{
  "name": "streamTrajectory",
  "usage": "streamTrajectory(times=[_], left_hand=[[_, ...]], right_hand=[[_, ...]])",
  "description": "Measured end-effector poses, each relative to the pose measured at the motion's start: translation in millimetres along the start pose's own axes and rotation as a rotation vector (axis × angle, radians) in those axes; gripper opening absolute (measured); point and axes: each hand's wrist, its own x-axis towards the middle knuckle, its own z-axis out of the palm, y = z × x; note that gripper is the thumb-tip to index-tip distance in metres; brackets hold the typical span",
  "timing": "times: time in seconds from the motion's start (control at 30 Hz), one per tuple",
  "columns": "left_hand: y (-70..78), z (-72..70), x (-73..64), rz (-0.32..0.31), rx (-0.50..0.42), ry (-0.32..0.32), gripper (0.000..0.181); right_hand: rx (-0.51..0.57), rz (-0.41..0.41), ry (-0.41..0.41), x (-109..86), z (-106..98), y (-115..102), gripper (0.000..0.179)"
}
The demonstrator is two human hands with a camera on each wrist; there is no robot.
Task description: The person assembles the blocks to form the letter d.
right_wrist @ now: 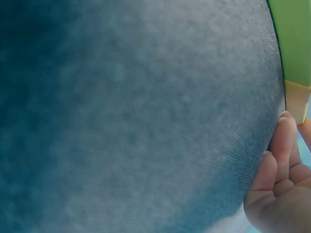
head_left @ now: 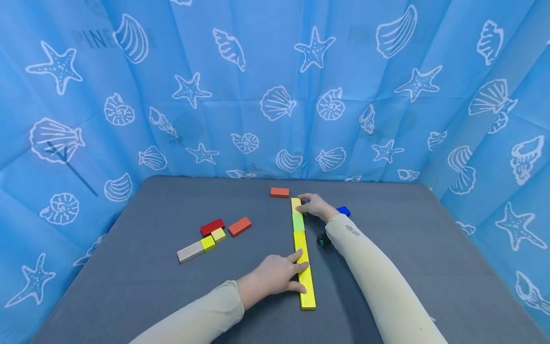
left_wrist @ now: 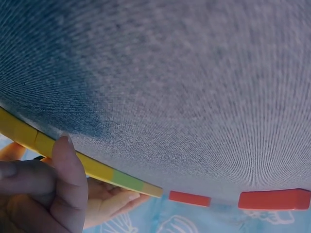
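A straight row of blocks runs away from me on the table. Its near part is yellow blocks (head_left: 307, 282), with a seam showing in the left wrist view; beyond them comes a light green block (head_left: 298, 222), then a pale yellow block (head_left: 295, 202) at the far end. My left hand (head_left: 275, 274) rests across the yellow part from the left, fingers spread and fingertips on its top. With thumb and fingertips, my right hand (head_left: 317, 206) pinches the pale yellow end block from the right. In the right wrist view, its fingers (right_wrist: 284, 141) reach that block's end.
Left of the row lie a red block (head_left: 212, 227), an orange-red block (head_left: 239, 226), a pale yellow cube (head_left: 218, 234), a yellow cube (head_left: 208, 243) and a beige block (head_left: 190, 252). Another orange-red block (head_left: 279, 192) is behind. A blue block (head_left: 343, 210) and black-green item (head_left: 323, 240) sit by the right arm.
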Motion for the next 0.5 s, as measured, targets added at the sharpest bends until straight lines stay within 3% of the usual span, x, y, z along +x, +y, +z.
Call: streamTrajectory(times=[0.27,0.5], left_hand=[[1.0,0.3,-0.4,-0.007,0.003,-0.005,0.065],[2.4,-1.4,-0.2,-0.016,0.009,-0.014,0.065]], right_hand=[[-0.001,-0.015,-0.002,-4.5,1.6,1.6,0.058],[0.007,-0.077,0.019,-24.1,-12.1,8.3,0.054]])
